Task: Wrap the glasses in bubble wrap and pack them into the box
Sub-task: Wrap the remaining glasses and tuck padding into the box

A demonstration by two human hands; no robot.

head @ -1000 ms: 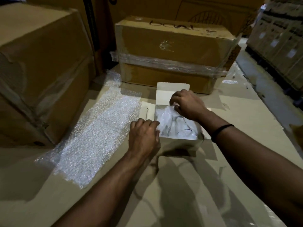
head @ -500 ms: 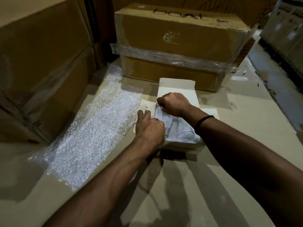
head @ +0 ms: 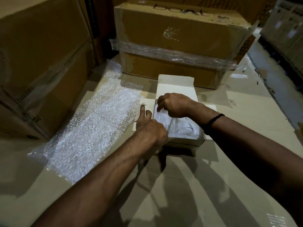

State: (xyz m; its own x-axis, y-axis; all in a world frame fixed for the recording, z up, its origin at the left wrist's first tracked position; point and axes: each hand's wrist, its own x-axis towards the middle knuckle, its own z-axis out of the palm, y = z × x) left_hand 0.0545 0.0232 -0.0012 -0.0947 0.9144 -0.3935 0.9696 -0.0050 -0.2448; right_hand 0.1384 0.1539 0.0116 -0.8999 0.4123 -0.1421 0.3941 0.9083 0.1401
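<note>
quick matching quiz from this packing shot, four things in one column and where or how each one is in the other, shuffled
1. small white cardboard box
2. flat sheet of clear bubble wrap
3. large brown carton banded with clear film
4. black wristband

A. on the right wrist
B. farthest back in the scene
C. open, bubble-wrapped glass inside
D. spread flat on the left

Pairs: 1-C, 2-D, 3-B, 4-A
</note>
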